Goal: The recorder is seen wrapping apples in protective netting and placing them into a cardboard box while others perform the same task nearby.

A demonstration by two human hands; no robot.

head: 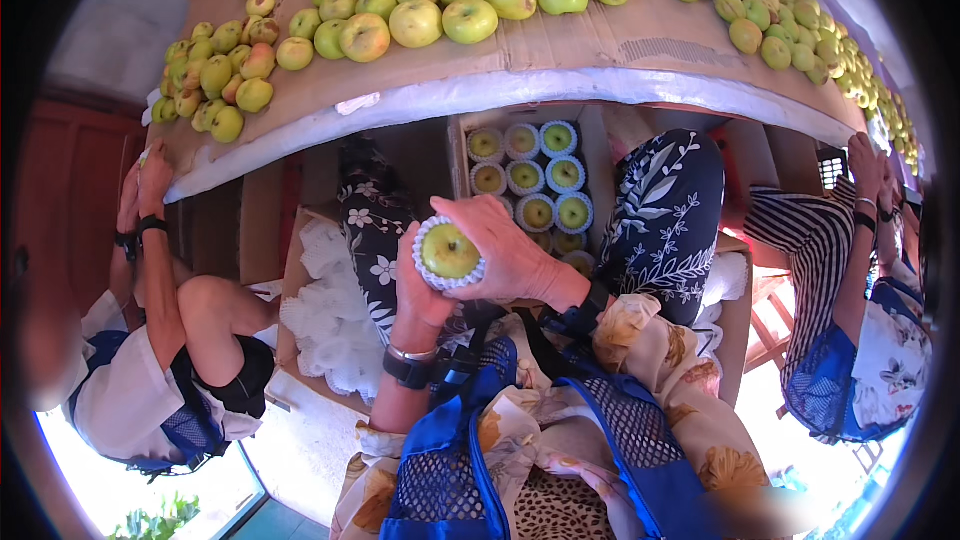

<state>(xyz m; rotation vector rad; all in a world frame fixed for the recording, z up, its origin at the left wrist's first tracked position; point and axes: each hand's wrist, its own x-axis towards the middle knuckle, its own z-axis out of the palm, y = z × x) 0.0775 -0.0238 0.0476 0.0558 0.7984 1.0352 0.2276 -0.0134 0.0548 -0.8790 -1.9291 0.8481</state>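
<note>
Both my hands hold one green apple (450, 251) wrapped in a white foam net sleeve (427, 274), stem end up, above my lap. My left hand (421, 300) cups it from the left and below. My right hand (510, 251) closes round its right side, thumb at the top. Just beyond, between my knees, an open cardboard box (459, 154) holds rows of green apples in foam nets (524, 175); my right hand hides part of its near end.
Loose green and reddish apples (465, 15) lie on a cardboard-covered table (555, 45) ahead. Boxes of white foam nets (330, 307) stand at both my sides. One co-worker (172, 360) sits at the left, others (862, 345) at the right, hands at the table's edge.
</note>
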